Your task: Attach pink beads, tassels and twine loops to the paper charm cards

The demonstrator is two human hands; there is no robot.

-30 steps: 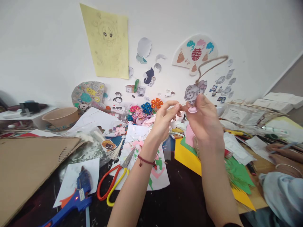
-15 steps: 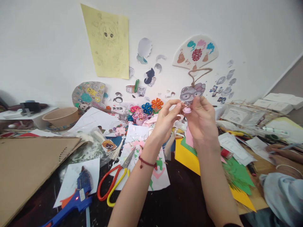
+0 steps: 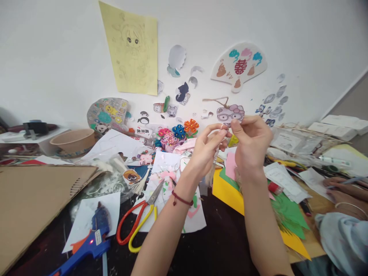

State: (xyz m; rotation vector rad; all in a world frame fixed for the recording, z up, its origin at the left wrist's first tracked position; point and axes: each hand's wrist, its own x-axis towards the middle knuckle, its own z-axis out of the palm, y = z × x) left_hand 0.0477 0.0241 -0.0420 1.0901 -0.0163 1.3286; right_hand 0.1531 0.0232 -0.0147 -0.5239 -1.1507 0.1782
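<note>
My right hand (image 3: pixel 252 143) pinches a flat cartoon cat charm (image 3: pixel 230 114) with glasses and a pink bow, held up before the wall. From its top, a brown cord (image 3: pixel 215 100) sticks out to the left. Close beside it, my left hand (image 3: pixel 204 151) is closed in a pinch on a thin pale string (image 3: pixel 222 127) at the charm's lower edge. My fingers hide where the string joins the charm. Below my left forearm lie scissors (image 3: pixel 138 218) with one red and one yellow handle, partly over a paint-marked white sheet (image 3: pixel 198 222).
A blue glue gun (image 3: pixel 96 239) with a lit red light rests on paper at lower left. Cardboard (image 3: pixel 40 207) covers the left side. Coloured paper (image 3: pixel 228 191) and packets lie right of centre. Another person's hand (image 3: pixel 342 188) holds a pen-like stick at far right.
The brown cord has swung from the charm's right to its left. My right hand has turned and shifted slightly right. The small pink bell-shaped piece between my hands is out of sight now.
</note>
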